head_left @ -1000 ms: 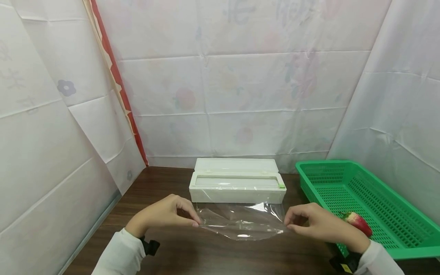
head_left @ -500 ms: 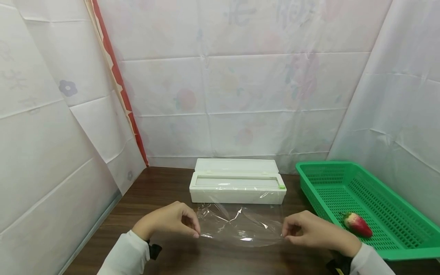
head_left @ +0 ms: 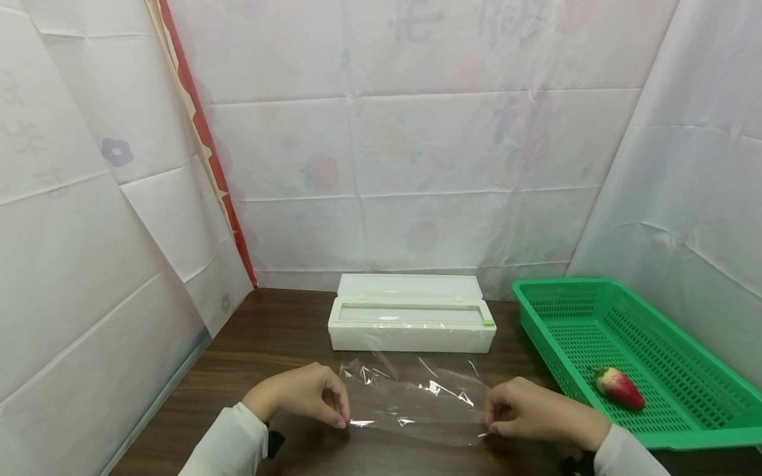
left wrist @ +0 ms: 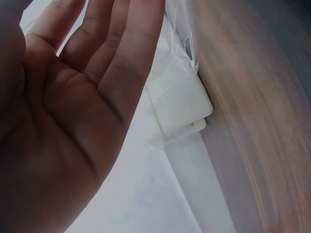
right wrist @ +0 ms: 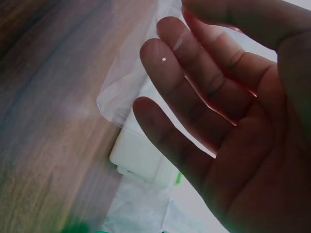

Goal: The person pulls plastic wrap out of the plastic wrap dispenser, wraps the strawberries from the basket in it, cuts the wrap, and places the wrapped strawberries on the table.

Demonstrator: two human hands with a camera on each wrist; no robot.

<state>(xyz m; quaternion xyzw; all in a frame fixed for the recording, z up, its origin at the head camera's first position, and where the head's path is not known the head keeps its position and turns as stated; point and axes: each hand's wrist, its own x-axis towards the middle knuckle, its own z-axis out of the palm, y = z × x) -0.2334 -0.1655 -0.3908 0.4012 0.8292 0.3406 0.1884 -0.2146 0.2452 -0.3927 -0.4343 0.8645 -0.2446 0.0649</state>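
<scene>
A clear sheet of plastic wrap stretches from the front of a white wrap dispenser box toward the person. The left hand pinches its near left corner between thumb and forefinger. At the near right corner, the right hand pinches the wrap the same way. The dispenser's lid stands open at the back, and a small green slider sits at its right end. In the right wrist view, the wrap hangs beyond the loosely bent fingers. The pinching fingertips are cut off in the left wrist view.
A green plastic basket stands at the right, with a red and pale strawberry lying in it. Brown wood-grain table lies underneath. White printed sheets enclose the back and sides.
Both hands have moved nearer the person and down, drawing more wrap out of the box. They have come slightly closer together. The box and basket have stayed put.
</scene>
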